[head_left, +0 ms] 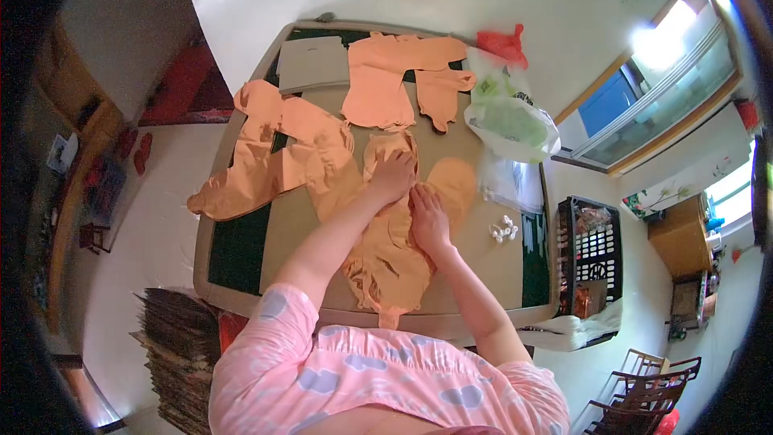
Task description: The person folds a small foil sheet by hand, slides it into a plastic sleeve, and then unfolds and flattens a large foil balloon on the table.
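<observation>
The orange garment [386, 262] lies flat on the counter [503, 274] right in front of me, running from the near edge up toward the middle. It looks like thin knit cloth: light, soft and floppy, likely to wrinkle or slide on the smooth top. I judge it best taken by an edge or a fold with the fingertips, not bunched.

My left hand [392, 176] reaches farther out, arm almost straight, palm down on the garment's upper part. My right hand [429, 221] sits just beside it, nearer me, also palm down. Each grip is spread flat with fingers extended, closed on nothing and only pressing cloth.

More orange pieces [274, 153] lie beyond on my left, and a plastic bag [507, 117] is to my right.
</observation>
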The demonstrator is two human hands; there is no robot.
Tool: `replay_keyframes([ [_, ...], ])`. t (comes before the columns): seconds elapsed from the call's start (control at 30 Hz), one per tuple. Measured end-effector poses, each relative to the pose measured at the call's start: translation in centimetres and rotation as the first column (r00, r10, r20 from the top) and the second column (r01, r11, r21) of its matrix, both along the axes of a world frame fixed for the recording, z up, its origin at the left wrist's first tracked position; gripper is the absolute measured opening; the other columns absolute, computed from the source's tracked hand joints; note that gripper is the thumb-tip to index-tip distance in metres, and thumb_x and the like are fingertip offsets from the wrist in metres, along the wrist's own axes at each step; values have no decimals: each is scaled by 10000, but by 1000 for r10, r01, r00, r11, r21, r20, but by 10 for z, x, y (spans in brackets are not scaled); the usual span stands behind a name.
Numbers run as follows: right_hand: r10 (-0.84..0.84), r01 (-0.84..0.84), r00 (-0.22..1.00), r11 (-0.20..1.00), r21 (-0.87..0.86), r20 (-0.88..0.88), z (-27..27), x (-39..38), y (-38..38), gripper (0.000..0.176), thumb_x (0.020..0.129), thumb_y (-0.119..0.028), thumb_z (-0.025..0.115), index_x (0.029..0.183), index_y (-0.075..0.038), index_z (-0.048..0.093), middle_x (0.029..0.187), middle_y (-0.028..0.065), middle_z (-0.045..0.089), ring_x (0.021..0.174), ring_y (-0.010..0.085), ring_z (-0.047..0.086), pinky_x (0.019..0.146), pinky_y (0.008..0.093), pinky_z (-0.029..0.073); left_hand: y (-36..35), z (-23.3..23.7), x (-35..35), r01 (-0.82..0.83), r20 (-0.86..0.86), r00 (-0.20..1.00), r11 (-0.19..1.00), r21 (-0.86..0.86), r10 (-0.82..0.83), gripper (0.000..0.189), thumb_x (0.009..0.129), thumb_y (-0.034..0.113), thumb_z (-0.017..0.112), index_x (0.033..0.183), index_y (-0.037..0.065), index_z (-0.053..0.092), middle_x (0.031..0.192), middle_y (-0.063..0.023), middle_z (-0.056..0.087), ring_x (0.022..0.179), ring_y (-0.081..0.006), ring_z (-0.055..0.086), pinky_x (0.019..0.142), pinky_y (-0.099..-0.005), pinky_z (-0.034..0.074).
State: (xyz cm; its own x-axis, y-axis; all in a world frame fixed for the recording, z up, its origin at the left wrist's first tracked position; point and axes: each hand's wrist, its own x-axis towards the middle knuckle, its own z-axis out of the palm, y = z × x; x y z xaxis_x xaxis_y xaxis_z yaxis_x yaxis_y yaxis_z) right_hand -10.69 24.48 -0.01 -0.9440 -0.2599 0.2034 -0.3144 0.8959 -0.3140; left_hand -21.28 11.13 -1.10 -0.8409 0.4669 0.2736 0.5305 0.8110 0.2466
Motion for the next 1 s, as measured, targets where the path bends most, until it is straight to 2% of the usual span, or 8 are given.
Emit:
replay_keyframes([
  [0.2,-12,12,1000,1000,10,-6,-9,-3,2,494,868,-90,463,1350,13,427,1421,170,422,1348,337,347,1113,471,258,1,36,-13,-54,78,995,990,-132,65,458,925,296,452,1341,106,453,1366,-91,456,1272,-321,411,1057,-611,232],
  [0.3,-11,11,1000,1000,-6,-25,-10,-2,3,488,867,-93,462,1343,11,433,1418,170,424,1344,340,351,1116,473,249,6,17,-26,-82,19,996,982,-169,86,467,926,300,456,1348,102,448,1415,-126,406,1285,-350,400,1056,-615,227],
  [0.4,-1,1,999,1000,2,-32,-11,-3,3,495,859,-90,468,1345,1,432,1418,167,421,1334,344,361,1119,476,241,3,0,-14,-86,-156,985,990,-112,68,466,907,309,488,1315,83,486,1414,-120,424,1323,-310,370,1076,-569,253],
  [0.5,-9,9,1000,1000,2,10,-4,-1,-1,514,847,-90,478,1352,-9,426,1420,163,416,1321,348,372,1123,469,236,-8,29,34,-28,208,976,982,-184,67,514,943,299,444,1407,87,385,1490,-136,308,1357,-334,310,1101,-566,207],
  [0.67,19,-12,996,997,80,-83,-16,-5,6,544,822,-150,548,1335,-3,439,1401,147,443,1290,349,402,1091,455,291,-15,4,66,-37,133,990,997,-72,46,512,951,313,426,1411,93,378,1495,-128,301,1390,-312,249,1125,-535,187],
  [0.77,-79,61,993,981,-185,-89,-14,-1,28,447,829,-238,596,1205,-7,529,1261,138,544,1188,343,485,991,485,380,-14,3,68,-42,138,989,996,-77,52,522,954,323,412,1423,100,362,1504,-122,287,1398,-306,233,1132,-529,177],
  [0.87,-627,624,779,776,-91,-9,18,16,36,305,875,-233,580,1100,-28,594,1157,151,603,1099,356,528,975,488,383,-16,-5,67,-44,113,992,996,-72,52,535,953,331,402,1434,102,343,1508,-120,281,1401,-305,227,1137,-527,169],
  [1.0,-664,673,727,740,-10,-173,6,25,48,263,860,-251,603,973,-13,598,974,166,620,990,345,561,870,472,442,-15,-5,68,-44,123,991,997,-59,51,532,952,335,395,1426,97,359,1503,-125,292,1399,-305,233,1140,-526,163],
])
